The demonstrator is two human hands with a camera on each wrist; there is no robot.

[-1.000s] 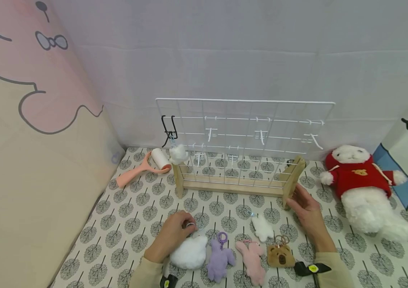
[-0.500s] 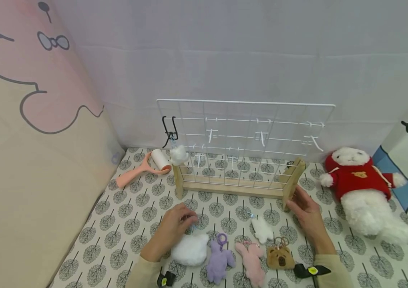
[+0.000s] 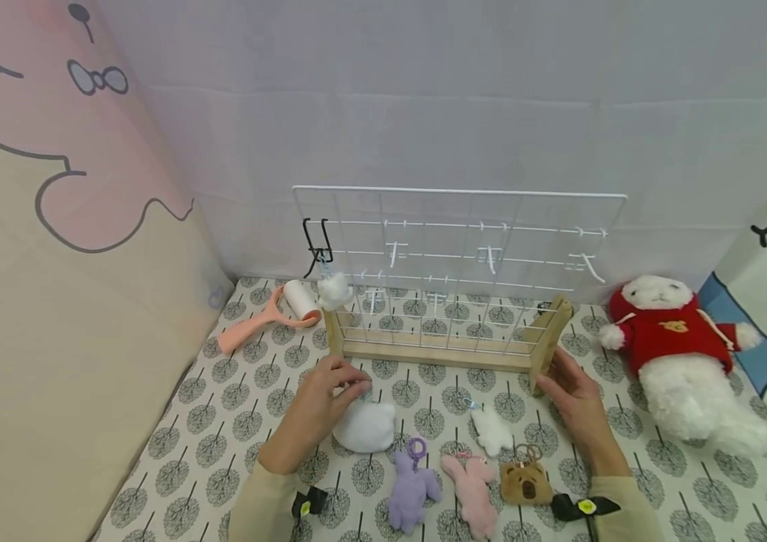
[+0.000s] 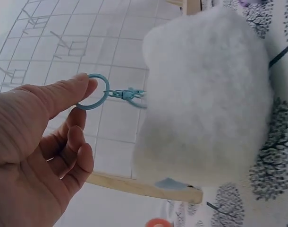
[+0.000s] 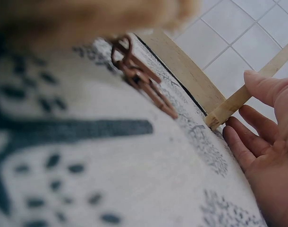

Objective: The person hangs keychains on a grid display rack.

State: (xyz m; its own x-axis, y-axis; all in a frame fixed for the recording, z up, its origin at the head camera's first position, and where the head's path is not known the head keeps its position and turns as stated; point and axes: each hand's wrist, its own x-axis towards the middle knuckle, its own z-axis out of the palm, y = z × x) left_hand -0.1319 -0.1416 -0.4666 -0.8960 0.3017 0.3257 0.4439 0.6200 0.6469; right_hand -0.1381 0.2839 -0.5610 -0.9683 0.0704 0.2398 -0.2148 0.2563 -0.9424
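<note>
My left hand (image 3: 324, 399) pinches the blue key ring (image 4: 106, 90) of a white plush keychain (image 3: 365, 427) between thumb and finger. The fluffy plush hangs from a blue clasp (image 4: 127, 94) in the left wrist view. My right hand (image 3: 576, 395) holds the right wooden foot (image 5: 229, 108) of a white wire grid rack (image 3: 451, 256), thumb on one side and fingers on the other. A small white plush (image 3: 335, 291) hangs from a black hook (image 3: 319, 245) at the rack's left end. Several white hooks (image 3: 491, 257) sit on the grid.
In front of the rack lie a purple plush (image 3: 413, 493), a pink plush (image 3: 472, 493), a small white plush (image 3: 492, 430) and a brown bear pouch (image 3: 526, 483). An orange lint roller (image 3: 254, 325) lies left; a red-clothed plush doll (image 3: 677, 331) lies right.
My left hand has taken hold of the white plush keychain's ring and moved it forward toward the rack, away from beside the purple plush. My right hand stays at the rack's foot.
</note>
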